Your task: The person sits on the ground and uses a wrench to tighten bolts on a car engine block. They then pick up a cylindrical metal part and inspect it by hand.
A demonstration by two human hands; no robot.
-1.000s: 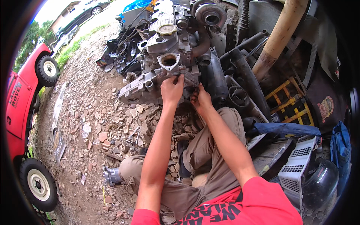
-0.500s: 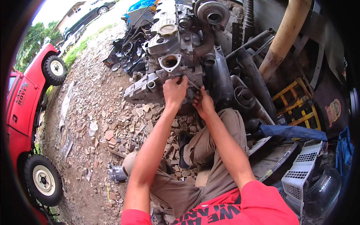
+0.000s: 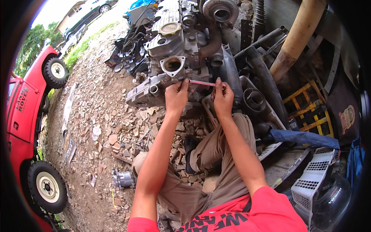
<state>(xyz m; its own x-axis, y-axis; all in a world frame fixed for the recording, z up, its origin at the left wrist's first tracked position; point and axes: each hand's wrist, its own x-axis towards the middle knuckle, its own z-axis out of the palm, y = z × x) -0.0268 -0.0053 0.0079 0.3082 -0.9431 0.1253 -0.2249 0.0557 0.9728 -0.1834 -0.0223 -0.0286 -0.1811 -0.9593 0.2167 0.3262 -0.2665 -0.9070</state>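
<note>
A grey engine (image 3: 192,48) stands in front of me, with a pale filler cap (image 3: 170,28) and a three-cornered flanged opening (image 3: 172,66) facing me. Just below that opening, my left hand (image 3: 176,97) is closed around one end of a slim, shiny wrench (image 3: 203,83), against the engine's front. My right hand (image 3: 223,99) pinches the wrench's other end between thumb and fingers. The wrench lies nearly level between both hands. My left fingers hide its left end and whatever fastener may be there.
Broken stones cover the ground (image 3: 104,127). A metal part (image 3: 124,179) lies beside my leg. On the right are a dark canister (image 3: 232,77), pipes, a yellow frame (image 3: 309,108) and a white plastic crate (image 3: 313,174). A red vehicle (image 3: 23,112) stands at far left.
My right hand has moved up and to the right, swinging the wrench from a downward slant to nearly level. My left hand has stayed at the engine, shifting slightly.
</note>
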